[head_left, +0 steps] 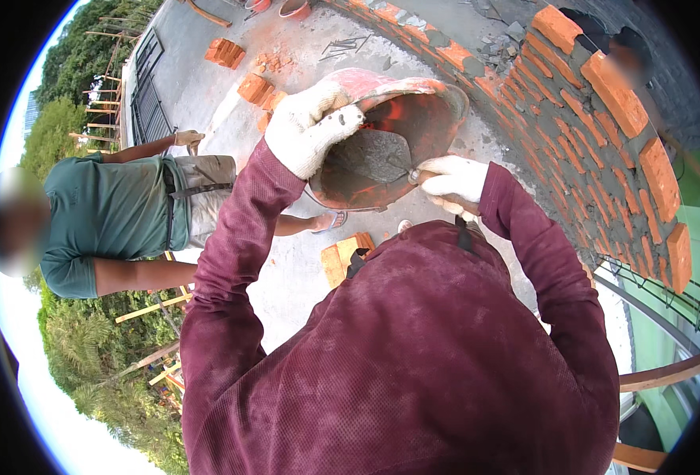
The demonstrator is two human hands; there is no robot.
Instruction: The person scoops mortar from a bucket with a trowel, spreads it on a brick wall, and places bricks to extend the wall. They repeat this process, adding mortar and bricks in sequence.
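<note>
White-gloved left hand (pixel 310 131) grips the rim of a reddish bucket (pixel 437 115), fingers curled at the edge; bucket is tilted above the concrete floor (pixel 286 309), mouth toward the wearer, inside smeared grey. Right hand (pixel 453 180), also gloved, pinches a trowel (pixel 373 156) by the handle, grip partly hidden; blade is inside the bucket. Brick wall (pixel 583 142) with grey mortar at right, person in green shirt (pixel 112 206) at left, orange bricks (pixel 346 255) on floor

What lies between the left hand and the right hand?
In the head view, the grey trowel blade lies between the left hand and the right hand, seen within the bucket's mouth.
</note>
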